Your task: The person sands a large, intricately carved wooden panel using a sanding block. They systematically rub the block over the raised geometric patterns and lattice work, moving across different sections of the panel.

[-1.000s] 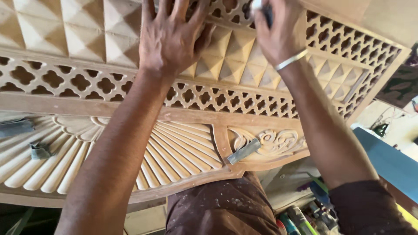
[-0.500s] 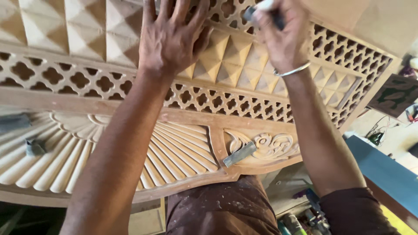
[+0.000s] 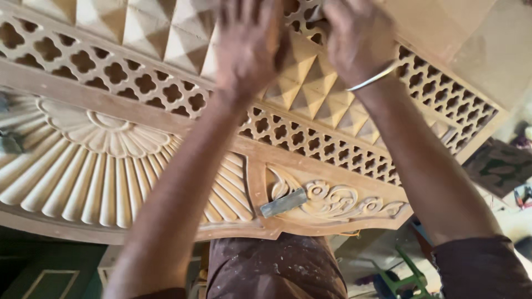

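Both hands on carved wood panel (image 3: 310, 94) w/ lattice, cluttered workshop floor (image 3: 499, 221) below.

Dusty workshop floor (image 3: 501, 221) at right, green metal stand (image 3: 407, 274) below, dark green cabinet (image 3: 39, 274) bottom left.

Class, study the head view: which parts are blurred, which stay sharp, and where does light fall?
Head view: left hand and right hand are motion-blurred; the carved panel and flat tool look sharp; soft, even light, with the fan ribs shaded between; the floor under the panel is dim.
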